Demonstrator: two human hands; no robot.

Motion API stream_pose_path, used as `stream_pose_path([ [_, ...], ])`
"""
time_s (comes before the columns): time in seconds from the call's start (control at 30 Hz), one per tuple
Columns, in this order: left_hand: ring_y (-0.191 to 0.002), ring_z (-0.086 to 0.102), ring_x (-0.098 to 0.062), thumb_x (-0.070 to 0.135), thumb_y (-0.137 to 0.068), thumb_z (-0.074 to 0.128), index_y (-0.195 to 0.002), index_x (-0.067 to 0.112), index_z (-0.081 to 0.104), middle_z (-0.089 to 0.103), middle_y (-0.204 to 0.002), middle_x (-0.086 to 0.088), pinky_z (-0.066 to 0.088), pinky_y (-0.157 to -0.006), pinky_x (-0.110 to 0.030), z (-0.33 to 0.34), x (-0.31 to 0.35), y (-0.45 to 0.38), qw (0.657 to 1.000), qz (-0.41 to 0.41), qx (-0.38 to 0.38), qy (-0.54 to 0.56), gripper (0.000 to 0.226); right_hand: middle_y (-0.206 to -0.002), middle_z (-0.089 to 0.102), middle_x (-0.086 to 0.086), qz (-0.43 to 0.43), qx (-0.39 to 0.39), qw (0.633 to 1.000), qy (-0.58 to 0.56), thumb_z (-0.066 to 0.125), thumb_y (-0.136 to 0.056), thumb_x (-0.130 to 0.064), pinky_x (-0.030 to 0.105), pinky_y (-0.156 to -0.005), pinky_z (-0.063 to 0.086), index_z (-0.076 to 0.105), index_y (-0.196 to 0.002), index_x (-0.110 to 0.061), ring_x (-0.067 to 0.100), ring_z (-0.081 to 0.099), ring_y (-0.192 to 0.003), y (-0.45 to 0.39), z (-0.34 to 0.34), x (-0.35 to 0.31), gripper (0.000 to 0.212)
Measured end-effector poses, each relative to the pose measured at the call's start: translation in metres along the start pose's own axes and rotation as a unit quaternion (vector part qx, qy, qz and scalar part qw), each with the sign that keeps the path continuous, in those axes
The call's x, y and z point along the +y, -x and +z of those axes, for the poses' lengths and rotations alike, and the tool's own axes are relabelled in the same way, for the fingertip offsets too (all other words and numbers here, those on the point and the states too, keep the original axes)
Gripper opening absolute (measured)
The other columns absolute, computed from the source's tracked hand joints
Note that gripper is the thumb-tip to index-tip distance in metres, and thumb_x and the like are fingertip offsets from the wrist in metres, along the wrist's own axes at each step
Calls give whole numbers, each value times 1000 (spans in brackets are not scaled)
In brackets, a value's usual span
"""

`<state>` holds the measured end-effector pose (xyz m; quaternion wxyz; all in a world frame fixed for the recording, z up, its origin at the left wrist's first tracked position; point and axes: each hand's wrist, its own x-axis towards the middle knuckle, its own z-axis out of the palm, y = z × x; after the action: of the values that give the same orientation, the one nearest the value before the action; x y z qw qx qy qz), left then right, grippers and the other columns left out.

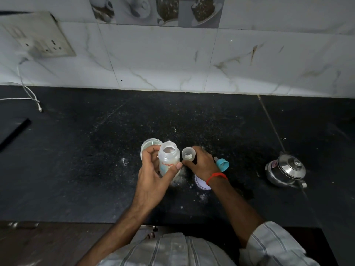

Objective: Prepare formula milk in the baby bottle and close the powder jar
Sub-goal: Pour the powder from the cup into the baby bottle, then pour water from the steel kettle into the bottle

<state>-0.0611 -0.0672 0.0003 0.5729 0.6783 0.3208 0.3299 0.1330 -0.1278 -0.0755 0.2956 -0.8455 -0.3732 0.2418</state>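
A clear baby bottle (168,157) with red lettering stands uncapped on the black counter, and my left hand (153,177) is wrapped around its side. Just right of the bottle's mouth, my right hand (201,162) holds a small clear cup (188,154) with a clump of white powder in it. Behind the bottle sits an open round powder jar (148,144), partly hidden by my fingers. A white lid (201,184) lies flat under my right wrist. The teal bottle cap with its nipple (221,164) lies on its side right of my right hand.
A steel kettle (286,171) stands at the right. Spilled white powder dots the counter around the bottle. A white cable (28,95) hangs from a wall socket plate (38,35) at the far left. A dark flat slab (13,131) lies at the left edge.
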Motion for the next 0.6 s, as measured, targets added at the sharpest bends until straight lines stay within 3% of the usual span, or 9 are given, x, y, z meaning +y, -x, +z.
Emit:
stream_pose_path([
  [0.07,-111,72,-15,28,-78,84,-123,33,45,73,-118,7,59,-97,-48,2,-1,0,1000,-1,-2,-2,60,-150,49,12,7,-4,1000,11,75,-89,-42,41,-114,39,44,-149,-16,31,47,-141,4,-5,0,72],
  [0.13,-111,72,-14,26,-78,84,-122,34,45,73,-119,10,59,-97,-48,6,-1,0,1000,-2,-11,-5,59,-158,40,13,0,31,999,7,70,-94,-42,42,-119,38,37,-156,-13,29,44,-144,15,-15,-2,77],
  [0.23,-110,72,-12,27,-79,83,-122,36,45,73,-118,15,59,-96,-42,15,0,1,1000,-4,-27,-10,58,-137,59,10,-93,173,980,-34,68,-98,-25,39,-95,58,56,-143,-11,18,65,-111,38,-35,-1,49],
  [0.33,-111,71,-9,28,-80,84,-124,36,45,72,-119,18,58,-96,-38,26,-1,1,999,-9,-50,-10,59,-112,63,4,-124,345,928,-62,64,-100,-10,27,-74,57,68,-124,-11,2,61,-83,67,-72,9,25],
  [0.4,-113,71,-11,33,-78,87,-125,36,47,72,-121,16,59,-95,-38,35,-1,1,998,-10,-62,-4,62,-108,60,7,-76,439,893,-59,64,-99,-10,27,-77,51,68,-121,-10,10,59,-86,84,-98,29,23],
  [0.47,-114,70,-13,40,-73,91,-125,37,49,72,-121,13,59,-93,-34,44,2,0,998,-6,-68,1,67,-114,57,15,23,503,864,-26,70,-96,-18,27,-93,39,61,-128,-6,27,54,-106,98,-117,57,35],
  [0.53,-114,70,-14,42,-70,90,-125,40,51,71,-123,11,59,-90,-32,55,4,-1,997,-4,-76,4,67,-133,49,24,148,524,837,-53,74,-91,-35,31,-102,31,51,-140,-7,38,44,-124,109,-131,80,61],
  [0.6,-112,70,-12,46,-68,87,-121,50,52,70,-123,13,61,-87,-33,66,6,-2,996,-3,-89,-1,64,-148,37,26,242,502,822,-115,70,-91,-46,41,-109,32,42,-149,-9,44,36,-135,118,-140,101,74],
])
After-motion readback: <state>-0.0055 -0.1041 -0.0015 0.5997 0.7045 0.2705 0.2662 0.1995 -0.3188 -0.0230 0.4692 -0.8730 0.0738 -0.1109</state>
